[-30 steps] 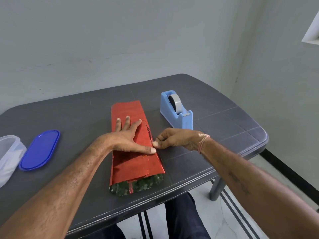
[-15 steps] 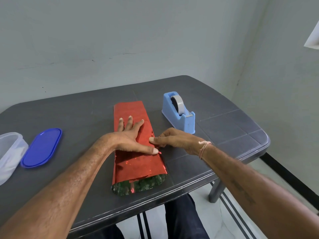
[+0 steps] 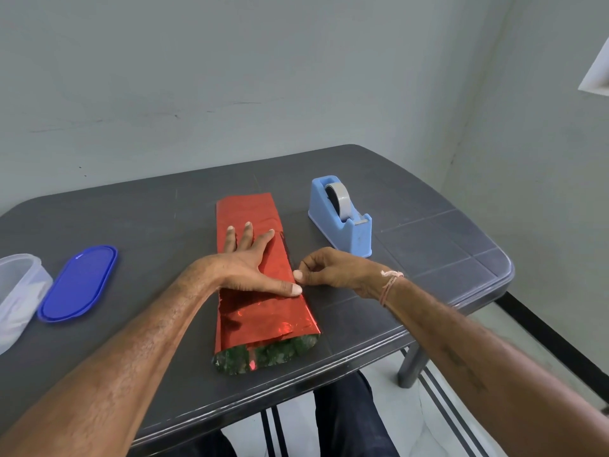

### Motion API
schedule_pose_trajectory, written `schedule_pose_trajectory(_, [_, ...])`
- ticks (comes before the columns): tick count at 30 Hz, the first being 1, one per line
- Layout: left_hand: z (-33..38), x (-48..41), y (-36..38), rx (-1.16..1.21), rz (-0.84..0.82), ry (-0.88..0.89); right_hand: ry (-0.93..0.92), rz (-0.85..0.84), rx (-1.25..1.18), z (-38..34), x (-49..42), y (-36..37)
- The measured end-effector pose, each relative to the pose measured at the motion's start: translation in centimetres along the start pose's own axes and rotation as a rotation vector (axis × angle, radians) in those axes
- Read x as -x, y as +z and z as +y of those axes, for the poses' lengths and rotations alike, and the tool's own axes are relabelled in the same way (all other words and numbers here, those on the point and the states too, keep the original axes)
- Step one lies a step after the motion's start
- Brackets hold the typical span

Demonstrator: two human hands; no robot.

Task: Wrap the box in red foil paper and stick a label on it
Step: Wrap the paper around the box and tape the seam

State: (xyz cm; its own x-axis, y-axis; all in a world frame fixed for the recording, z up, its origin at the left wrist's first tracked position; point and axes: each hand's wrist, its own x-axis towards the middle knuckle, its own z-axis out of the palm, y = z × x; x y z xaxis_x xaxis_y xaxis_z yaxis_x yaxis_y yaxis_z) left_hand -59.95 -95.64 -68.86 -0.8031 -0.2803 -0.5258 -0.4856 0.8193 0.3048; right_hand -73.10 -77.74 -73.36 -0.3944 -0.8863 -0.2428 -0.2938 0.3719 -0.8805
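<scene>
Head view: pinch meets thumb at the foil's right edge

The right hand (image 3: 333, 270) has its fingers (image 3: 304, 265) curled, and the thumb and forefinger pinch at the right long edge of the foil (image 3: 263, 318). Whether a strip of tape sits in that pinch is too small to tell. Just left of the pinch, nearly touching it, lies the thumb tip of the left hand (image 3: 245, 265). That hand is spread flat with straight fingers and presses the foil down from above, grasping nothing.

The box is under that palm, hidden inside the foil. The parcel's long axis runs away from the person, so the edge being worked runs lengthwise past the right fingertips. This is the relation that matters: the seam lies right at the pinch, and the right hand is the nearer one to it, while the left only pins.

Nearer the person than both hands, the foil's end gapes open and shows a greenish lining. By my judgement, the ends are yet to be folded.

Beyond the right hand stands the tape dispenser (image 3: 342, 216) on the desk (image 3: 428, 245), within easy reach of that hand. Far left of the left forearm lie a blue lid (image 3: 79, 283) and a clear tub (image 3: 19, 291).
</scene>
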Motion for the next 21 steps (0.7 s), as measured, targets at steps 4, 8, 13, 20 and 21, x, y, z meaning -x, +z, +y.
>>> schedule_pose_trajectory(4, [-0.1, 0.1, 0.1, 0.001, 0.009, 0.007, -0.047, 0.046, 0.019, 0.2, -0.2, 0.9])
schedule_pose_trajectory(8, [-0.1, -0.2, 0.2, -0.002, 0.003, 0.013, -0.101, 0.121, 0.041, 1.0, -0.2, 1.7])
schedule_pose_trajectory(13, [-0.3, -0.1, 0.1, -0.002, -0.002, 0.020, -0.120, 0.235, 0.342, 1.4, -0.6, 2.7])
schedule_pose_trajectory(20, [0.0, -0.4, 0.0, -0.007, -0.019, 0.014, -0.081, 0.327, -0.048, 1.9, 0.7, 1.0])
schedule_pose_trajectory(21, [-0.1, -0.3, -0.1, -0.006, -0.016, 0.012, -0.082, 0.320, -0.122, 1.7, 1.0, 0.8])
